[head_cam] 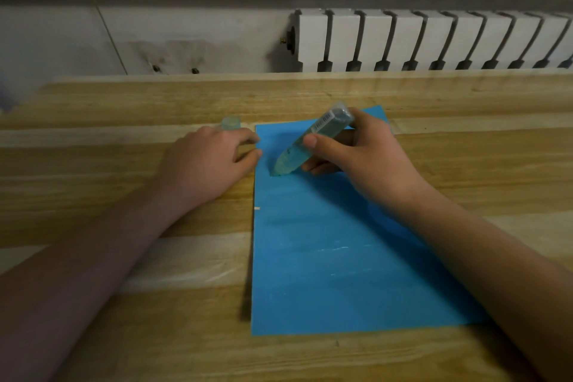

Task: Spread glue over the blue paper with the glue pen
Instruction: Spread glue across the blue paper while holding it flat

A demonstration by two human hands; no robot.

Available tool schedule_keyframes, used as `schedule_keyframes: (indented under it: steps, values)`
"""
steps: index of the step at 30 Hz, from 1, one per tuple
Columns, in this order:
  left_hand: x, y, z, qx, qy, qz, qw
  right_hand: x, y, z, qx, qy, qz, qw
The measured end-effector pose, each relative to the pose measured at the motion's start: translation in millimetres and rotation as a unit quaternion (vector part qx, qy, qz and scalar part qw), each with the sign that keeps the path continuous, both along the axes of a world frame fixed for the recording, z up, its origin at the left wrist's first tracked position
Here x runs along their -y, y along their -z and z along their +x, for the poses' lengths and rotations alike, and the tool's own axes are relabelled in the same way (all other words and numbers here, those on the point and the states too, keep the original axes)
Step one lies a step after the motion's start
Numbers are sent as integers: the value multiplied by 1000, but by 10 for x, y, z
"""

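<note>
A sheet of blue paper [335, 257] lies flat on the wooden table [124, 304]. My right hand [362, 155] grips a clear glue pen [313, 139], tilted with its tip touching the paper near the upper left corner. Faint shiny glue streaks show across the paper's middle. My left hand [207, 161] rests on the table beside the paper's left edge, fingertips touching that edge near the top, holding nothing.
A small clear cap [231, 122] stands on the table just beyond my left hand. A white radiator [434, 40] hangs on the wall behind the table's far edge. A tiny pale scrap [257, 209] lies by the paper's left edge.
</note>
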State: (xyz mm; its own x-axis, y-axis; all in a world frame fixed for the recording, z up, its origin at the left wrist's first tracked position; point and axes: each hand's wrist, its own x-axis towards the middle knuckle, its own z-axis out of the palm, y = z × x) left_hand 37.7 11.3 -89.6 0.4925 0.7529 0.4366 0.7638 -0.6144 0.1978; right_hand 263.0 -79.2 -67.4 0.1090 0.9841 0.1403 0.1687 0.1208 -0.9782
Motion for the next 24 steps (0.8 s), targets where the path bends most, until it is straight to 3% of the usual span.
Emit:
schedule_keyframes:
  steps: [24]
  values:
    - [39,-13,22,-2,-17,-13,1000,33,9,52,43,28,6,999]
